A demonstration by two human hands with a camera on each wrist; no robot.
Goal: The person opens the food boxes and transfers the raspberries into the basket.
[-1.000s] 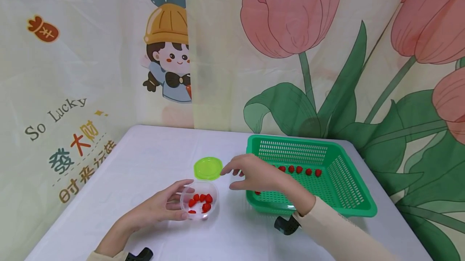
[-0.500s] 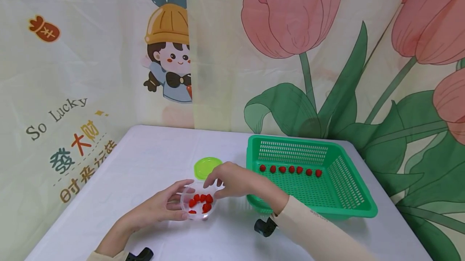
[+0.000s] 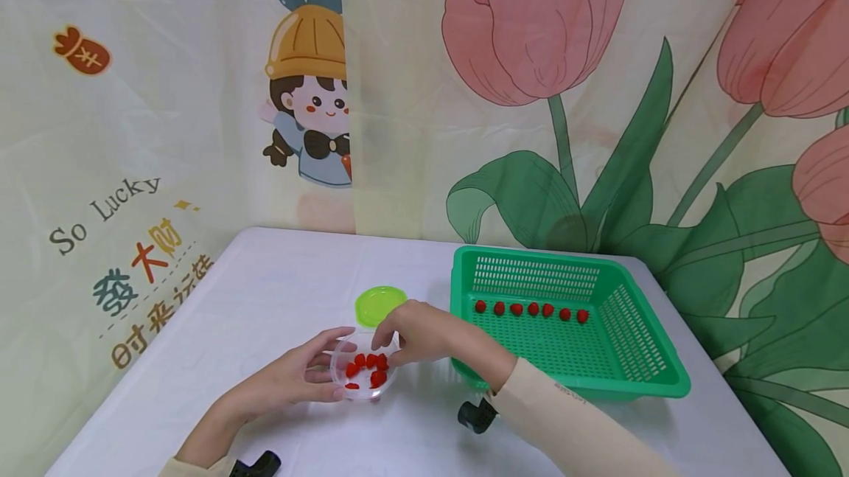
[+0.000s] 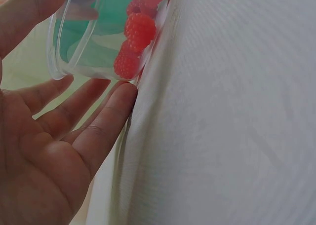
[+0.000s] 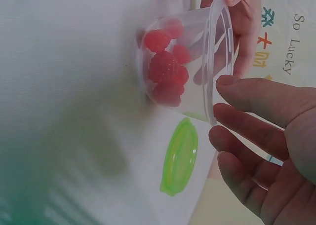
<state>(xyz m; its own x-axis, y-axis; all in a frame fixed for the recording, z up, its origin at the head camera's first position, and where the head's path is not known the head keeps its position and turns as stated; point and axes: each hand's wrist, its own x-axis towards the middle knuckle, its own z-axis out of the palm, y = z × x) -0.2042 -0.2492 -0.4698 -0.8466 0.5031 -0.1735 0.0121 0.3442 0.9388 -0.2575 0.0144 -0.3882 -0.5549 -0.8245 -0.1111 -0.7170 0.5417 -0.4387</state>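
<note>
A clear round plastic tub [image 3: 366, 394] with several raspberries [image 3: 377, 379] inside stands on the white table. My left hand [image 3: 298, 370] holds it from the left, thumb on the near side and fingers round the far side. In the left wrist view the tub [image 4: 84, 47] shows side-on, raspberries [image 4: 140, 31] at its bottom. My right hand [image 3: 418, 333] hangs over the tub's right edge, fingers bent downward. The right wrist view shows the right thumb and fingertips [image 5: 228, 81] right at the rim, with no berry visible between them.
A bright green lid [image 3: 379, 306] lies behind the tub. To the right stands a green slotted basket [image 3: 637, 381] with a row of several red berries [image 3: 533, 309] along its back. A printed curtain [image 3: 398, 93] hangs behind the table.
My right hand has moved left from over the basket's edge to over the tub, then stayed nearly still. A berry near the basket's front left corner is now out of sight. My left hand holds its place.
</note>
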